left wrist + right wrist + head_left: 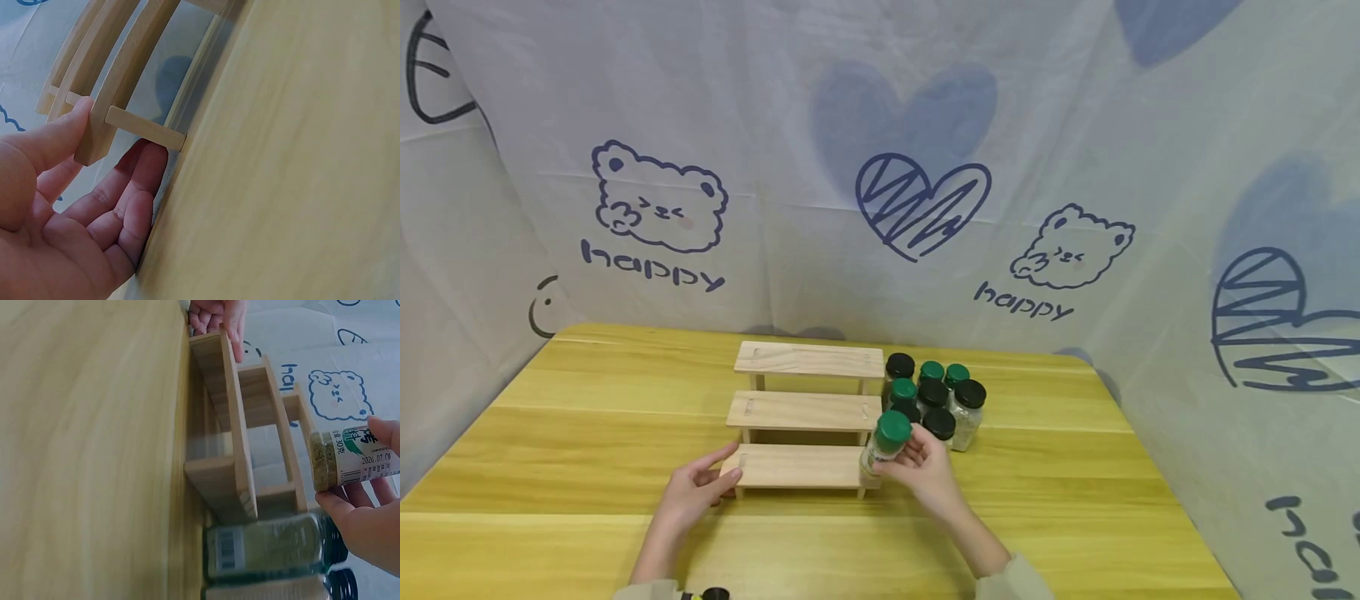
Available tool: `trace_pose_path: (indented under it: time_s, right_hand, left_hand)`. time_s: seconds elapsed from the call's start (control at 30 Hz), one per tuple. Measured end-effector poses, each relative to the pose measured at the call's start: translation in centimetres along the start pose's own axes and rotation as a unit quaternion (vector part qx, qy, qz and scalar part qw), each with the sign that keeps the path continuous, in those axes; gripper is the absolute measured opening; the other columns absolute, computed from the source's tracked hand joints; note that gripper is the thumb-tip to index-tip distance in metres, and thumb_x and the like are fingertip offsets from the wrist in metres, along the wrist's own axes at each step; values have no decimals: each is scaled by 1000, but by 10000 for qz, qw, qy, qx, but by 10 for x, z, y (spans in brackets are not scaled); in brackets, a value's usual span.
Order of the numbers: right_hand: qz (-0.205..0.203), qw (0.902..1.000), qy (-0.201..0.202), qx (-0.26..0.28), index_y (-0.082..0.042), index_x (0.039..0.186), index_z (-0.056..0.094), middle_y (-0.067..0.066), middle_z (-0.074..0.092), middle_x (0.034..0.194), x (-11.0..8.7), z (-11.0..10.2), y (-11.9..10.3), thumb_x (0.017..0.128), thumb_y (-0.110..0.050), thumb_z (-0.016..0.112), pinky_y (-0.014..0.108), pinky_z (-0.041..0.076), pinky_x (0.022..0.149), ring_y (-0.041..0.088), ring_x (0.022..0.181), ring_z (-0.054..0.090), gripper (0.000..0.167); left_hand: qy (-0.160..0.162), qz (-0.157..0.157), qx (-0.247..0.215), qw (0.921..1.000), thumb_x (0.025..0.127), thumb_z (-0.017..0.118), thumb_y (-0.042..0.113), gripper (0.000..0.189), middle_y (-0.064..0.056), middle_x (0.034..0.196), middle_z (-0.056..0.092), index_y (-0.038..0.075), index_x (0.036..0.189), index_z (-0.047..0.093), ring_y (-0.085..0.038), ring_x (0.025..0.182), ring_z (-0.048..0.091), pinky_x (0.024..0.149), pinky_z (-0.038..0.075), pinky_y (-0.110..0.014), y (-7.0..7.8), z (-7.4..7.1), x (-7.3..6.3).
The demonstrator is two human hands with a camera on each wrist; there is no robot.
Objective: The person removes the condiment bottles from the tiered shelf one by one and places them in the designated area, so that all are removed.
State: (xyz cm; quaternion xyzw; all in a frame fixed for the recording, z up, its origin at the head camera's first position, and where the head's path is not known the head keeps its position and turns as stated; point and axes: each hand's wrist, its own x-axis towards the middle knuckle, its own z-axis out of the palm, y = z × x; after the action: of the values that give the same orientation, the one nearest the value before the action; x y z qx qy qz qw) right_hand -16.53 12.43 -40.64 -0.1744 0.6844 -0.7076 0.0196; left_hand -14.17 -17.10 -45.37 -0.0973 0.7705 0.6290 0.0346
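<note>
A three-tier wooden rack [805,465] stands on the table. My left hand [696,492] grips the left end of its lowest step; in the left wrist view the thumb lies at the board's edge and the other fingers [150,172] reach beneath, near a leg. My right hand [928,475] holds a green-capped spice jar [880,446] by its side, over the right end of that step. Greenish-brown seasoning fills the labelled jar [356,456] in the right wrist view, where its base looks apart from the rack.
Several spice jars with black caps [970,394] and green caps [932,371] stand grouped close to the rack's right side. Behind the wooden table [587,417] hangs a printed white cloth [805,275]. A small black object [715,593] shows at the bottom edge.
</note>
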Motion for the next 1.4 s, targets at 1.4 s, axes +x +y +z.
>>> trace_pose_path:
  time_s: [1.4]
  right_hand:
    - [547, 9849, 1128, -1191, 12, 105, 55, 8, 60, 94, -34, -89, 14, 67, 16, 67, 23, 48, 74, 10, 84, 57, 40]
  left_hand:
    - [-7, -77, -49, 10000, 85, 61, 14, 50, -9, 85, 64, 2, 130, 44, -16, 71, 56, 61, 46, -26, 0, 1, 0]
